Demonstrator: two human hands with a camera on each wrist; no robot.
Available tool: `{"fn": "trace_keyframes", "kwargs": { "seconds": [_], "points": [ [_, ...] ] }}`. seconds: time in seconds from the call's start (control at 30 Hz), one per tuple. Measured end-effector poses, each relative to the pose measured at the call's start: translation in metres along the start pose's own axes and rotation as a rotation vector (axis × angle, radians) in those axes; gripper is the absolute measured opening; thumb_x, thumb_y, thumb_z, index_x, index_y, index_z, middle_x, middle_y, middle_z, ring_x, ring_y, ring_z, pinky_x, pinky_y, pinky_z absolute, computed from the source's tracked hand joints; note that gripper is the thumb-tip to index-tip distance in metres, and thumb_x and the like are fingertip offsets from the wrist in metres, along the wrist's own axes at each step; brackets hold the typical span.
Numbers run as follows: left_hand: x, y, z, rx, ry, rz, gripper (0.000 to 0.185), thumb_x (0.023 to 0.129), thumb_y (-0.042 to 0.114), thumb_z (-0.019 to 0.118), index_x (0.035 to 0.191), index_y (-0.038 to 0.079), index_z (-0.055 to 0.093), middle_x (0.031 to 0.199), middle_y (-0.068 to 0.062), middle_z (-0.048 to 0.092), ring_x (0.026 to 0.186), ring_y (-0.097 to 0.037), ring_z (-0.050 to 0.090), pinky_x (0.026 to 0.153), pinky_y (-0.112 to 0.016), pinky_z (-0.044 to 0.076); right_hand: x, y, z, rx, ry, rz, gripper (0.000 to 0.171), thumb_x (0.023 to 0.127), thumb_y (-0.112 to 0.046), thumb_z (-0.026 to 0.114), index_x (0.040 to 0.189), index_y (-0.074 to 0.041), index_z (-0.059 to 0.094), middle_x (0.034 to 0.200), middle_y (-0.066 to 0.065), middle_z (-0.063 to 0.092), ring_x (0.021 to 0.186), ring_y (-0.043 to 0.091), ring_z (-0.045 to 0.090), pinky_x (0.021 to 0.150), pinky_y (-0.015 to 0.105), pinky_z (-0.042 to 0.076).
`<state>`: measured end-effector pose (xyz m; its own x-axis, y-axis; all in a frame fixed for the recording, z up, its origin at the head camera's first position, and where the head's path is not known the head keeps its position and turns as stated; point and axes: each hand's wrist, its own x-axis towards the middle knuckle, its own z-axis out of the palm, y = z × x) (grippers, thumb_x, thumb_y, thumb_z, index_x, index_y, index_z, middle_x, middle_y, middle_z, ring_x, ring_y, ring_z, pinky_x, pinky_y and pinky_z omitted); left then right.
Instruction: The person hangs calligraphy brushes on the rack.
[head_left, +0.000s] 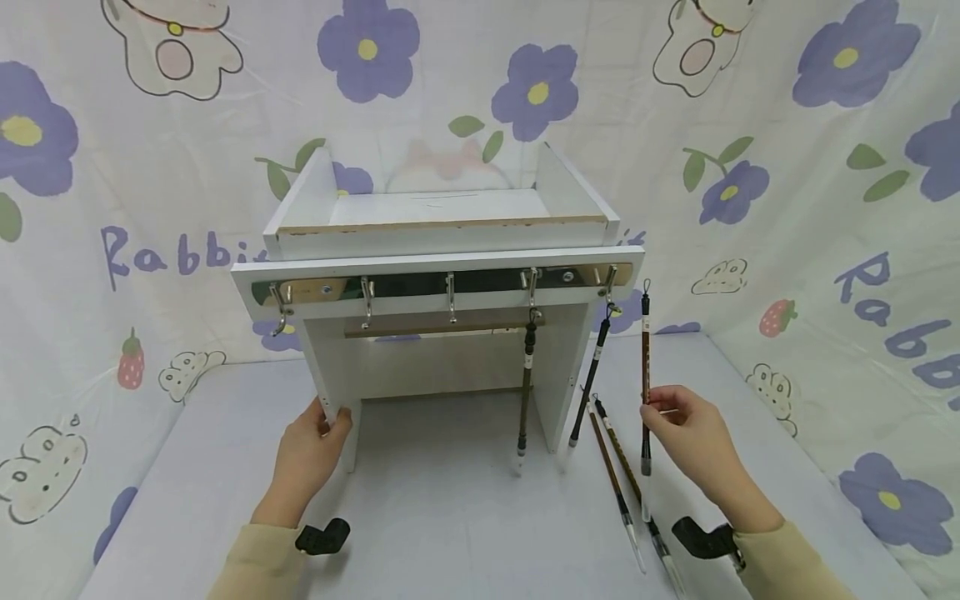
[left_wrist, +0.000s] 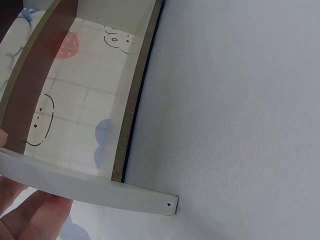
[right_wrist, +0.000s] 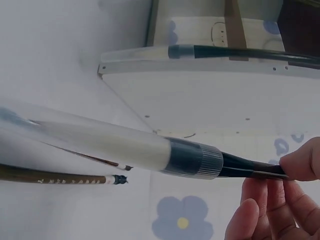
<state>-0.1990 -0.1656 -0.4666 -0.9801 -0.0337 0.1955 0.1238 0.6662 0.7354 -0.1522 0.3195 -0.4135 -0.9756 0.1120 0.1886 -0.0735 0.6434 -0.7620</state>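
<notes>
Brush (head_left: 645, 367) upright in right hand (head_left: 693, 433), beside rack (head_left: 438, 275)

Left hand (head_left: 307, 450) curled, gripping; right hand (head_left: 693, 433) raised, fingertips pinching (thumb seemingly opposing).

Two brushes (head_left: 551, 379) hang from hooks (head_left: 532, 283) under the stand (head_left: 442, 250), two more brushes (head_left: 622, 483) lying on the table (head_left: 450, 517) to their right.

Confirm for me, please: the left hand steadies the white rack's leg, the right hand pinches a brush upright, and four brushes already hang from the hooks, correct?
Not quite: the head view shows only two hanging brushes, not four. Two more brushes lie on the table. The left hand does grip the white rack's leg, and the right hand pinches the held brush upright.
</notes>
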Motion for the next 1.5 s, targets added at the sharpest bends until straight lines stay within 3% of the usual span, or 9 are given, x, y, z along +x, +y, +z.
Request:
{"fn": "trace_keyframes", "kwargs": {
  "seconds": [0.77,1.3,1.5],
  "points": [
    [-0.002,0.0,-0.002,-0.012,-0.018,-0.009,0.054,0.101,0.039,0.043,0.146,0.01,0.041,0.136,-0.022,0.052,0.115,-0.042,0.056,0.085,-0.057,0.05,-0.013,-0.023,0.003,0.048,-0.007,-0.126,0.022,0.095,-0.023,0.063,0.111,-0.007,0.063,0.095,0.006,0.067,0.081,0.018,0.062,0.066,0.025,0.051],
    [-0.001,0.0,-0.001,0.006,-0.005,0.003,0.052,0.1,0.038,0.045,0.144,0.009,0.044,0.135,-0.023,0.053,0.115,-0.043,0.057,0.084,-0.057,0.05,-0.017,-0.034,0.003,0.04,0.109,-0.249,0.018,0.093,-0.014,0.064,0.11,-0.009,0.063,0.09,0.001,0.065,0.076,0.011,0.06,0.064,0.019,0.048],
    [-0.001,0.0,-0.001,0.003,-0.005,0.003,0.052,0.1,0.038,0.044,0.144,0.01,0.044,0.135,-0.022,0.053,0.115,-0.042,0.057,0.085,-0.056,0.05,-0.022,-0.048,0.002,0.051,0.159,-0.303,0.021,0.091,-0.003,0.064,0.112,-0.005,0.061,0.092,0.003,0.066,0.078,0.008,0.06,0.067,0.016,0.047]
  ]
}}
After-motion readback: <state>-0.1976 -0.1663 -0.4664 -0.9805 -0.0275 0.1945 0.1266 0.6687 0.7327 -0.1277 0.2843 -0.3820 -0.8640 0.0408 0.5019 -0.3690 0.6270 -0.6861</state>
